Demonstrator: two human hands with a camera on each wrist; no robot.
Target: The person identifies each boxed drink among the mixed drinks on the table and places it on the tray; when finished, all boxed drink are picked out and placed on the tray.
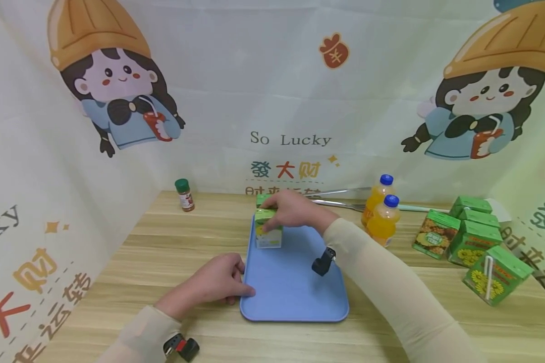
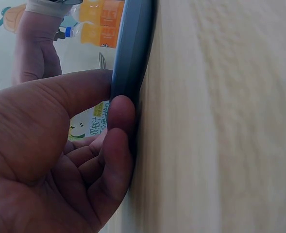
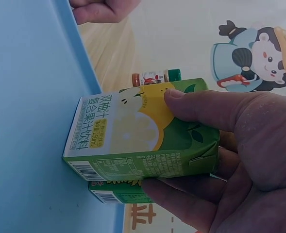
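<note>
Blue tray (image 1: 295, 282): rectangular, low raised rim, flat on wood-grain surface (image 1: 163, 242). Left hand (image 1: 218, 277) pinches rim at 8 o'clock, thumb over edge, fingers curled against outer wall. Juice carton (image 3: 133, 124): white, yellow, green, fruit print, 250 mL; upright at tray's 11 o'clock, right hand (image 1: 292, 209) gripping upper part. Base contact unclear. Second green carton (image 3: 123, 194) just beyond, toward 12 o'clock, mostly hidden.
</note>
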